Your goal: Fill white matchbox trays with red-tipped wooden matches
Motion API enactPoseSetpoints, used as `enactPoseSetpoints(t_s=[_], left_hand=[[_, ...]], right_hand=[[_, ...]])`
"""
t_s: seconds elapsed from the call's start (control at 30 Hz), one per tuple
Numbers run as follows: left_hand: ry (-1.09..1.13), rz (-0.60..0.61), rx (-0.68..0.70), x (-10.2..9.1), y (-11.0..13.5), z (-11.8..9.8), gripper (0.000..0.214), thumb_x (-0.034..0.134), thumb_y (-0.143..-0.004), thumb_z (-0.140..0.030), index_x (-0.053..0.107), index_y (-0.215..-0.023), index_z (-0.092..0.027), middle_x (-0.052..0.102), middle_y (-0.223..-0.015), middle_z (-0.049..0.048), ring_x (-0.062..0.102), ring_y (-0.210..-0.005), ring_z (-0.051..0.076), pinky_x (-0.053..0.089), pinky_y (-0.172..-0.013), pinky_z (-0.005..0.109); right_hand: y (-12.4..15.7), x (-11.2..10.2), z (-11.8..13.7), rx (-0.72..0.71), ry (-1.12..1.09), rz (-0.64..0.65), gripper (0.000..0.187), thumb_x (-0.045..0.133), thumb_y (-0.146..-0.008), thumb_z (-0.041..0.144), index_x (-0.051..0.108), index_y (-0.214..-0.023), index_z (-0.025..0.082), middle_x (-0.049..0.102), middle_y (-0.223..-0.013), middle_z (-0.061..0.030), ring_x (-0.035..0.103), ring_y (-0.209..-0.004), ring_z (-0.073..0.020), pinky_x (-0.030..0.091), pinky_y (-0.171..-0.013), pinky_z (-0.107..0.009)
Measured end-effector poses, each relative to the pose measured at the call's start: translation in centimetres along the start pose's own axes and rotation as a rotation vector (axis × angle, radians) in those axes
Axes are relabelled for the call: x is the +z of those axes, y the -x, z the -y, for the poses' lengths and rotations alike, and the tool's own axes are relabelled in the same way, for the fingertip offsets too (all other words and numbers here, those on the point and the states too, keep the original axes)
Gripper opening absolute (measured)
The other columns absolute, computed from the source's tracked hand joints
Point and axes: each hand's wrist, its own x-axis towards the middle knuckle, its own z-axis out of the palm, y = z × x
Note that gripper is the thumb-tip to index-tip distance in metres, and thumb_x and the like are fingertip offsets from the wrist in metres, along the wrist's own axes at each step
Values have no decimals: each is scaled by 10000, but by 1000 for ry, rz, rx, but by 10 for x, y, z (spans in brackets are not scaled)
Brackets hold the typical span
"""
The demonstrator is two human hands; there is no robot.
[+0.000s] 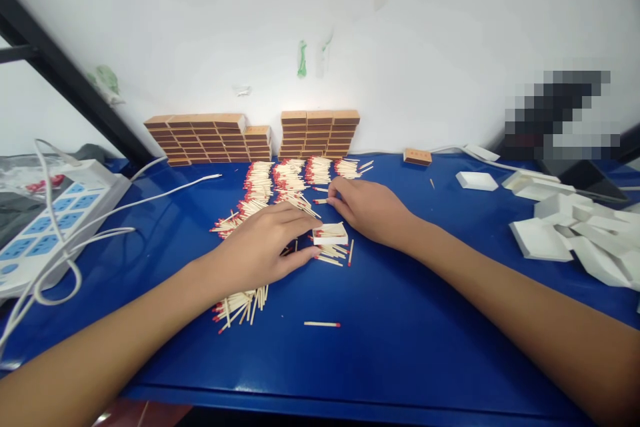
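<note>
Tipping looks like the main risk: the small white tray sits between the two hands, at the middle of the blue table, and loose matches lie just at its near side, some seeming to run under it. If it rests on them, they could roll and tilt it, spilling the matches inside. A sideways knock from the left wrist could also disturb the rows of matches beside it, since that forearm crosses close over the spread. The single match lying apart at the near side could be overlooked.

As for the fingers, the left hand has its thumb and forefinger at the tray's left end, the thumb on the near side and the forefinger on the far side, only as wide apart as the tray, apparently holding it steady. The right hand is curled, its fingertips narrow and drawn together at the right end of one match, beyond the tray; whether they pinch it I cannot tell.
</note>
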Motion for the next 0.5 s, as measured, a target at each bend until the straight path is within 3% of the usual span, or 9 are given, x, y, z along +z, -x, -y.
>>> enactPoseSetpoints(t_s=[0.5], left_hand=[[7,11,-2,-2,0,1,366,600,-1021,-408,661,-1305,-186,722,-1267,80,652,-1173,246,531,-1046,437]], right_hand=[[1,4,-4,-25,-12,-26,171,444,-1068,301,573,-1104,194,735,-1052,-61,666,-916,-196,353,-718,-289]])
